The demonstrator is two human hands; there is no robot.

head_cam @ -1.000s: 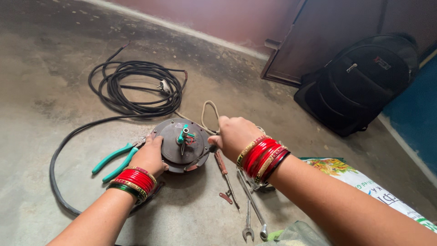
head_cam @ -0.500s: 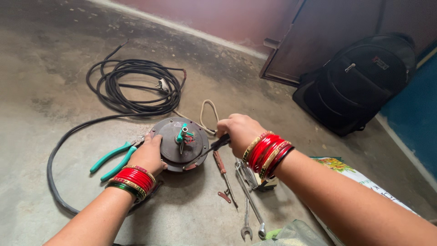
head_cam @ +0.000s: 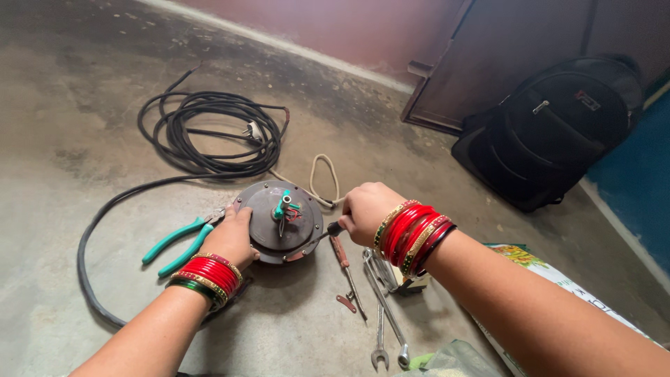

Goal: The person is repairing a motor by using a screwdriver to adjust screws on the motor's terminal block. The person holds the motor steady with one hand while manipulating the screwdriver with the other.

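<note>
Near you on the concrete floor (head_cam: 91,126), a spanner (head_cam: 382,334) and a loose screwdriver (head_cam: 347,269) lie to the right. Your left hand (head_cam: 230,237) presses on the near-left rim of the round motor housing (head_cam: 280,220), fingers spread flat; keep it braced so the housing cannot turn. Your right hand (head_cam: 364,209) is closed around a tool handle, its shaft (head_cam: 315,239) angled into the housing's right edge; keep it seated. Green-handled pliers (head_cam: 178,241) lie left. Farther off rest a coiled black cable (head_cam: 209,132) and, far right, a black backpack (head_cam: 558,132) against the wall.
</note>
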